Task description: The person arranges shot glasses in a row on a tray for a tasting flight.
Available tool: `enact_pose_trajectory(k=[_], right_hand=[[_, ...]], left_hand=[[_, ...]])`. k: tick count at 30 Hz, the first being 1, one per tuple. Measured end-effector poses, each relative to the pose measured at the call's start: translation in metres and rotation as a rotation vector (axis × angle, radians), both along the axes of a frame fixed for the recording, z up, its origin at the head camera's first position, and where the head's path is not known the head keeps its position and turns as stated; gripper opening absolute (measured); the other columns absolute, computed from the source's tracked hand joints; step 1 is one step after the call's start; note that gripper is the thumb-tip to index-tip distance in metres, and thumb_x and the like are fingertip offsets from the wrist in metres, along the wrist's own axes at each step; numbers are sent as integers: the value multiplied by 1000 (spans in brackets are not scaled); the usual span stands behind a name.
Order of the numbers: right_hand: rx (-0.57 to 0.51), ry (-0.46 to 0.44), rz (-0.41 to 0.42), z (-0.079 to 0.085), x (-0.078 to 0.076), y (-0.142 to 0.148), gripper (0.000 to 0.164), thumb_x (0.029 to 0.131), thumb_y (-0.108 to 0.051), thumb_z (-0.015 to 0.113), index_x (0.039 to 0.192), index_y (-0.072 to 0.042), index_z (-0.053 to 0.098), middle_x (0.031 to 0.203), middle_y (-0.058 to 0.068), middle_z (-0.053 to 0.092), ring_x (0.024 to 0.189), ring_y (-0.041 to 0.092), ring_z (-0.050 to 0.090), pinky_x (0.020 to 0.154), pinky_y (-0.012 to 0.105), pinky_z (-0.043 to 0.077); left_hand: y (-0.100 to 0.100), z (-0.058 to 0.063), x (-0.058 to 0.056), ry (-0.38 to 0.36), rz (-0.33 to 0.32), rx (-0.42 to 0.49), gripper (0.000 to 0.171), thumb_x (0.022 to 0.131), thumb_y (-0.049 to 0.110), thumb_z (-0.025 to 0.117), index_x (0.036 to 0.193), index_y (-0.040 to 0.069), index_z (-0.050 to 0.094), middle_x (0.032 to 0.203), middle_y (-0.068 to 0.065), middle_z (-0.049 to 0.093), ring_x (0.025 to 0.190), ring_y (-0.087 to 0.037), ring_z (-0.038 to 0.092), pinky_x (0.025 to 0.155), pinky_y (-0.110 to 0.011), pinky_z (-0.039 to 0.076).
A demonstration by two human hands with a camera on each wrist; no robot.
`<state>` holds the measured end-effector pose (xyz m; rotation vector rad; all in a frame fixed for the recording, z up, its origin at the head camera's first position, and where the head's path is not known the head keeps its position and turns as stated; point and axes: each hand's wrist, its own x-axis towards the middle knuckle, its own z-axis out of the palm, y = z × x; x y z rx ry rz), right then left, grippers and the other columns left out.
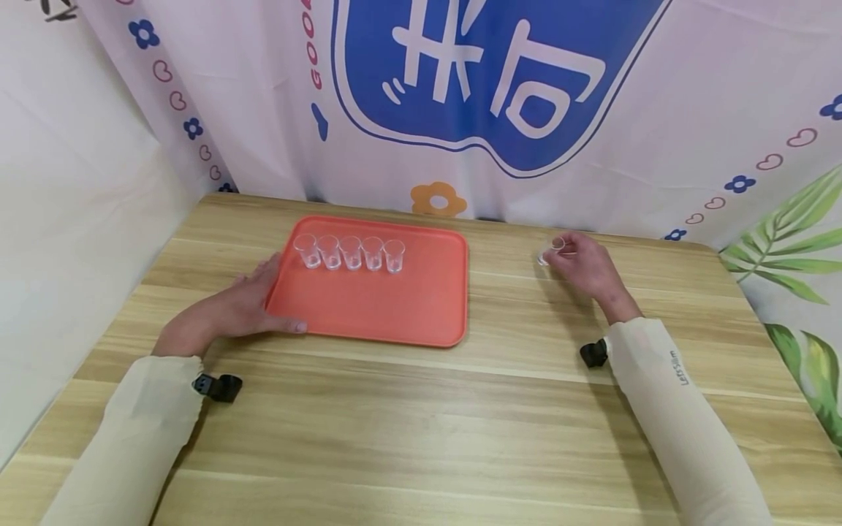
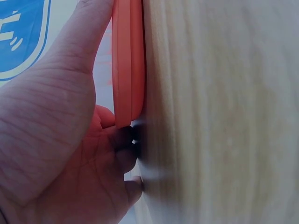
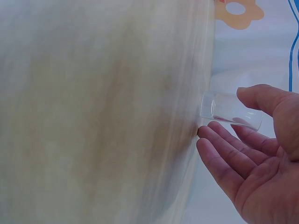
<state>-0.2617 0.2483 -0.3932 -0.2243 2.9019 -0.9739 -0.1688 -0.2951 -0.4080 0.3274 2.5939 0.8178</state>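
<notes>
A red tray (image 1: 368,310) lies on the table, and my left hand (image 1: 246,303) holds its near left corner. The thumb lies along the near rim and the fingers bend against the left side; in the left wrist view the fingertips reach down by the tray's edge (image 2: 127,70). Several small clear cups (image 1: 351,254) stand upright in a row on the tray's far left part. To the right of the tray, my right hand (image 1: 585,267) pinches another small clear cup (image 3: 229,111) between thumb and fingers. Its base is at or close to the tabletop; contact is unclear.
The wood-grain table (image 1: 421,431) extends around the tray and toward me. Behind its far edge hangs a printed cloth (image 1: 276,146). A white wall (image 1: 72,219) borders the left side, and a leaf-patterned surface (image 1: 789,256) the right.
</notes>
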Motion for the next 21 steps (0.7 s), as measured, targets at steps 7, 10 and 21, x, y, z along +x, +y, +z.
enact_pose_trajectory(k=[7,10,21], right_hand=[[4,17,-6,0,0,0,34,102,-23,66,121,4,60,126,27,66,122,41,61,103,54,46],[7,14,-6,0,-1,0,34,102,-23,66,122,4,61,125,27,66,121,41,61,102,54,47],[-3,39,-5,-1,0,1,33,101,-19,68,122,5,62,124,27,66,119,41,63,98,52,48]], left_hand=[[0,1,1,3,3,-9,135,83,58,80,161,1,-15,168,-29,-5,152,-49,-4,117,-70,1],[0,0,1,-2,4,-9,135,84,58,80,161,1,-15,168,-29,-5,152,-49,-4,117,-70,1],[0,1,1,-4,6,-23,135,84,58,80,161,0,-15,167,-30,-5,152,-50,-3,117,-70,1]])
